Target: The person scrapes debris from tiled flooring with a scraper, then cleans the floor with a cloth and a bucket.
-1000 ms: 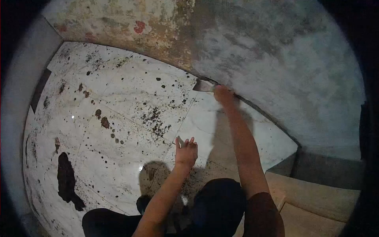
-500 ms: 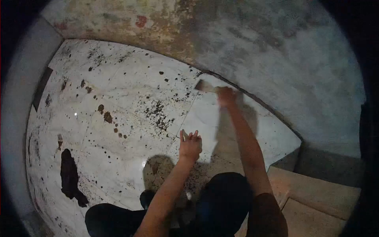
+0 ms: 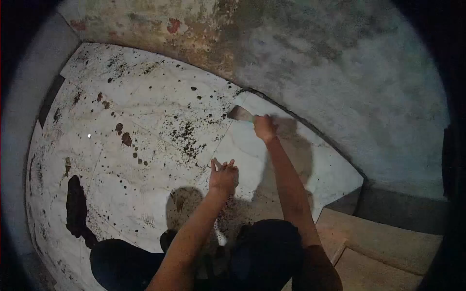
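My right hand (image 3: 265, 128) is closed round the handle of a scraper (image 3: 241, 113) with a wide flat blade. Its blade lies low over the white marbled tile floor (image 3: 247, 140), near the joint between two tiles and not far from the wall. Closer to me, my left hand (image 3: 224, 179) rests low over the same joint, thumb and fingers apart. A small greyish strip (image 3: 217, 164) shows between its thumb and fingers; I cannot tell whether it is held. Dark crumbs (image 3: 186, 138) lie scattered to the left of both hands.
A stained, peeling wall (image 3: 301, 63) runs along the far side. At the left lies a dark crumpled lump (image 3: 76, 206), with brown spots (image 3: 126, 139) beyond it. A brown panelled board (image 3: 378, 242) is at the lower right. My knees (image 3: 267, 247) are bent close below my arms.
The scraper in my right hand has come a little toward me and to the left. My left hand keeps nearly the same place on the floor; the whole view has shifted slightly.
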